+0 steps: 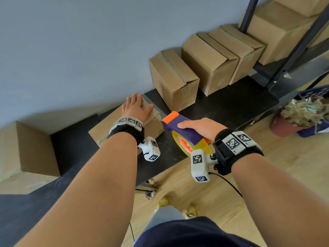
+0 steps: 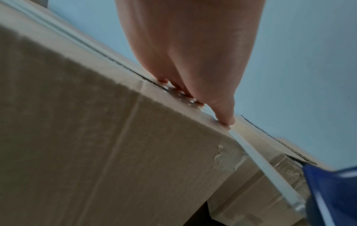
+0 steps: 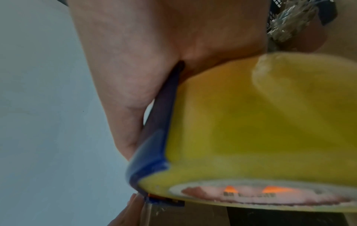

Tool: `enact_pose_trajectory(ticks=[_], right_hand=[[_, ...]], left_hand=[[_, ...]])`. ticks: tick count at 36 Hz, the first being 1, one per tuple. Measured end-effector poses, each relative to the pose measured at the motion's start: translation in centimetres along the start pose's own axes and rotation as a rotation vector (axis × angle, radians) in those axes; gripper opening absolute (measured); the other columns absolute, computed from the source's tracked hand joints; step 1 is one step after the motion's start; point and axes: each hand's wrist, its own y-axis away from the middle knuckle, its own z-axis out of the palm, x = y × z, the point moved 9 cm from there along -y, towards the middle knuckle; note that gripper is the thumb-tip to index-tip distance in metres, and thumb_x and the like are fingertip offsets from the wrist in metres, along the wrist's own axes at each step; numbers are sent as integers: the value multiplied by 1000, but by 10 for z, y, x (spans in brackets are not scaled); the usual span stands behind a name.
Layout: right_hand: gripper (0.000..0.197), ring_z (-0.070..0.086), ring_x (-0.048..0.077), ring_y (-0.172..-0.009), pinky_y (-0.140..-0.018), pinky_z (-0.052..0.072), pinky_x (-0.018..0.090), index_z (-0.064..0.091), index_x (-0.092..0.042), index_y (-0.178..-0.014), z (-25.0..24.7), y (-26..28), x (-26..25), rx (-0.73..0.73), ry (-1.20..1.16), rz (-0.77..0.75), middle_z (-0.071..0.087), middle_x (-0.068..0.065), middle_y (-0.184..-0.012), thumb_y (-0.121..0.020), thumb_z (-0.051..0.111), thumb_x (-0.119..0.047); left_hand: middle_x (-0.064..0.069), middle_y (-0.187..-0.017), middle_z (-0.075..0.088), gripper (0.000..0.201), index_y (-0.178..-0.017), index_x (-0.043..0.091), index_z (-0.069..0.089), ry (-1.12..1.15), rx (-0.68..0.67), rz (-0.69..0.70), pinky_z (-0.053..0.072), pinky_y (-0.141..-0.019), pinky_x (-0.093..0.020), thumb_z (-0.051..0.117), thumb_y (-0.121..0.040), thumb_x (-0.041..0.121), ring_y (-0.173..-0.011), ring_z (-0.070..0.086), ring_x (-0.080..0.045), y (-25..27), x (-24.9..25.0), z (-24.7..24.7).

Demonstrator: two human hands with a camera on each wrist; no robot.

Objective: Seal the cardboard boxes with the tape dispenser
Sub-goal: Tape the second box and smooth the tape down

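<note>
A low cardboard box (image 1: pixel 106 129) lies on the black shelf (image 1: pixel 231 104) against the wall. My left hand (image 1: pixel 136 107) rests flat on its top with fingers spread; in the left wrist view the fingertips (image 2: pixel 226 120) press clear tape onto the box (image 2: pixel 96 137). A strip of tape (image 2: pixel 270 168) runs from there to the dispenser (image 2: pixel 332 191). My right hand (image 1: pixel 201 128) grips the blue and orange tape dispenser (image 1: pixel 179 126) with its yellow tape roll (image 3: pixel 260 122), just right of the box.
Several more cardboard boxes (image 1: pixel 174 79) stand along the shelf to the right, and one large box (image 1: pixel 26 154) at the left. A black rack post (image 1: pixel 295 50) rises at the right. A potted plant (image 1: pixel 299 118) and a blue crate (image 1: pixel 313 93) sit on the wooden floor.
</note>
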Motion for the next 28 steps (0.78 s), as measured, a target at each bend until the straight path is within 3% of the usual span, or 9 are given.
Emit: enact_pose_trajectory(ticks=[7,19,28], right_hand=[[58,66,22,-95,-94,52,37,55,-13,-112,6,-11,8,55,-12,35,67,9,-105,-80,68,-59],[69,65,25,-99,-97,51,41,54,-13,-121,16,-32,7,61,-36,91,65,10,-112,-75,71,-62],[63,65,26,-101,-97,51,40,54,-12,-126,22,-45,-10,23,-108,75,66,12,-115,-80,72,-51]], left_hand=[[-2,-161,-1,89,-153,21,4,-30,15,-9,5,-119,-46,31,-87,73,-148,-1,-25,6,0,5],[-3,-161,-5,86,-154,19,0,-34,55,-21,-1,-120,-44,26,-90,70,-148,-6,-24,11,0,9],[-3,-161,-9,100,-154,18,-3,-41,36,-20,-5,-118,-43,27,-82,81,-148,-10,-23,12,1,11]])
